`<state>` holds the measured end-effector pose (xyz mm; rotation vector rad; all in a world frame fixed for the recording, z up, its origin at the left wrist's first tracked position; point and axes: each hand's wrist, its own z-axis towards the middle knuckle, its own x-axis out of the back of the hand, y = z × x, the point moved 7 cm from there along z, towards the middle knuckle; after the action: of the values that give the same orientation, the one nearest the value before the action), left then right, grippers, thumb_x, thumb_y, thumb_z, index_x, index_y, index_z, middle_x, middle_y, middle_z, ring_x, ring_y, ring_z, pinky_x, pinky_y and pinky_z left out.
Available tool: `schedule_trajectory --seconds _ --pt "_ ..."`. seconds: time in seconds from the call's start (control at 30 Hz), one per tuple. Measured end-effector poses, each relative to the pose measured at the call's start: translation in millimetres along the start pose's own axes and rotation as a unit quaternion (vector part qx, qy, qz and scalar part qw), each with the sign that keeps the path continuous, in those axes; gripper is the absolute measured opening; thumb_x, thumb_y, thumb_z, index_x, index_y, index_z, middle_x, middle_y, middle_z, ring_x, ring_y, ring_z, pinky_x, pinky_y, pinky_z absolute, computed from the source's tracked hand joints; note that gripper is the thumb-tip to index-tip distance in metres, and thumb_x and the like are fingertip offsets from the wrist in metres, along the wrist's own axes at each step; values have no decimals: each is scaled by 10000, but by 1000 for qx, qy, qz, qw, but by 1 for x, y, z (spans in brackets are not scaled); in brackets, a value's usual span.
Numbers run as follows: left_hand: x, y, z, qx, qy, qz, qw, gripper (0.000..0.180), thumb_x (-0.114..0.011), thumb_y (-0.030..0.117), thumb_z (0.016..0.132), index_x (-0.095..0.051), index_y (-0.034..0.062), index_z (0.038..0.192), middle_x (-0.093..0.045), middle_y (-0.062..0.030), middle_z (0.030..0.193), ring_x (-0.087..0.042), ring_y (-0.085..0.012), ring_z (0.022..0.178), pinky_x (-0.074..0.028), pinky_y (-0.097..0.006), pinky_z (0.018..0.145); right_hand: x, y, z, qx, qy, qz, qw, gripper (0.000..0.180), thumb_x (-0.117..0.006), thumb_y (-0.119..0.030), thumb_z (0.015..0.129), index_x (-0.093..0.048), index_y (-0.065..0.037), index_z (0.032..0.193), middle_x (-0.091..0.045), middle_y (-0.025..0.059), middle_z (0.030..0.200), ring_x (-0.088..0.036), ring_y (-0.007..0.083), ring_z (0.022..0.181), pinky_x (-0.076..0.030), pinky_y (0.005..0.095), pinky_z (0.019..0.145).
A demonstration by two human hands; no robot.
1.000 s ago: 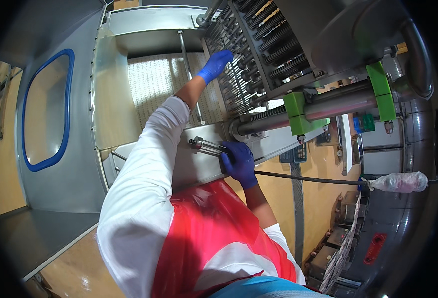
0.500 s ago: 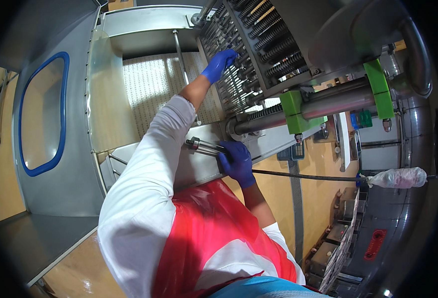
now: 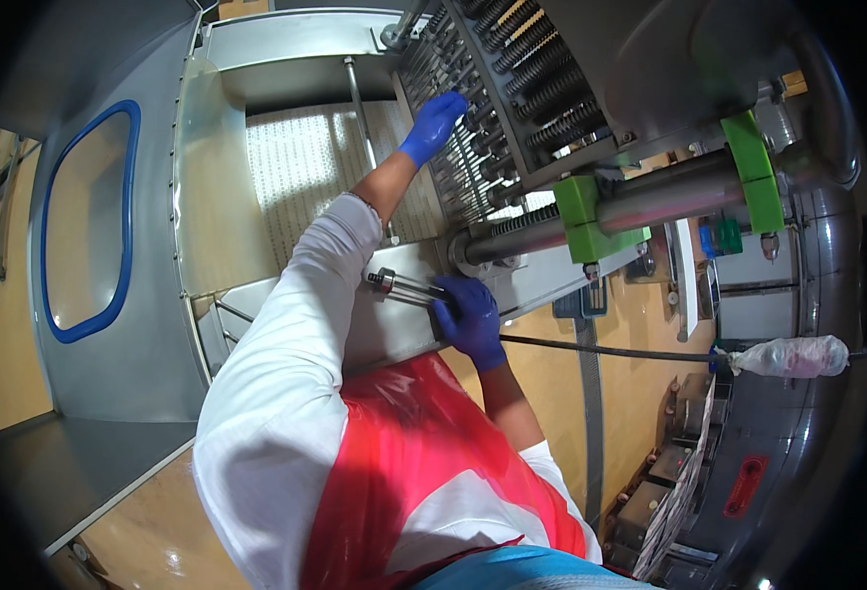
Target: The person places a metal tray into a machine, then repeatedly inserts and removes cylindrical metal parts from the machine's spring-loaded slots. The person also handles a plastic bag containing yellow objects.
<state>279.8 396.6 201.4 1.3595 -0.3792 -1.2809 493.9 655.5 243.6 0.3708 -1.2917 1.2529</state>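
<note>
My right hand (image 3: 471,320), in a blue glove, is closed round several thin metal rods (image 3: 409,290). A short spring-like coil (image 3: 382,280) shows at the rods' left end. Farther off, my left hand (image 3: 435,128), also gloved in blue, reaches to the rack of upright metal rods (image 3: 473,162) on the machine. Its fingers are drawn together against the rack; what they pinch is hidden. Beside that rack runs a row of dark coil springs (image 3: 542,79).
A perforated pale conveyor bed (image 3: 306,167) lies left of the rack, with a metal bar (image 3: 360,118) across it. Green clamps (image 3: 578,221) grip a thick steel shaft (image 3: 669,192) at right. A dark cable (image 3: 601,348) runs to a plastic-wrapped object (image 3: 792,356).
My left hand has shifted very slightly up at the rack. The right hand keeps the rods in the same place.
</note>
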Motion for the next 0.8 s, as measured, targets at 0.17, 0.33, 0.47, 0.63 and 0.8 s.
schedule_trajectory --seconds 0.17,0.33,0.47,0.63,0.8 --pt "2 -8 4 -29 9 14 999 405 -641 269 926 -633 -33 1196 -647 -98 1202 -558 -201 1146 -392 -321 1025 1 -1 2 -4 -1 10 1000 349 -715 -140 797 -644 -83 1134 -665 114 1015 -616 320 910 -486 419 830" --pt "9 -17 13 -20 -32 -1 999 318 -618 257 922 -668 -5 1095 -656 -41 1050 -570 -153 982 -424 -298 906 4 -3 3 -2 1 5 1000 342 -715 -135 797 -648 -88 1129 -667 113 1002 -615 319 907 -486 420 826" --pt "-6 -15 1 75 -4 -137 988 183 -588 207 915 -681 52 950 -589 26 853 -492 -87 786 -388 -260 743 1 2 0 -13 -1 8 1000 337 -715 -147 800 -653 -95 1128 -670 108 1001 -616 319 911 -487 422 833" --pt "-7 -8 5 45 -11 -129 991 146 -584 170 903 -678 58 906 -548 33 801 -457 -85 727 -368 -255 705 1 1 2 -18 -3 4 1000 335 -713 -151 802 -653 -97 1128 -672 100 1008 -618 319 918 -488 423 837" --pt "1 -5 9 -49 -7 -22 999 199 -616 179 900 -683 9 979 -638 -19 900 -554 -128 825 -427 -284 782 2 -1 3 -5 -5 2 1000 343 -716 -148 800 -647 -95 1132 -670 102 1017 -620 320 927 -486 424 843"
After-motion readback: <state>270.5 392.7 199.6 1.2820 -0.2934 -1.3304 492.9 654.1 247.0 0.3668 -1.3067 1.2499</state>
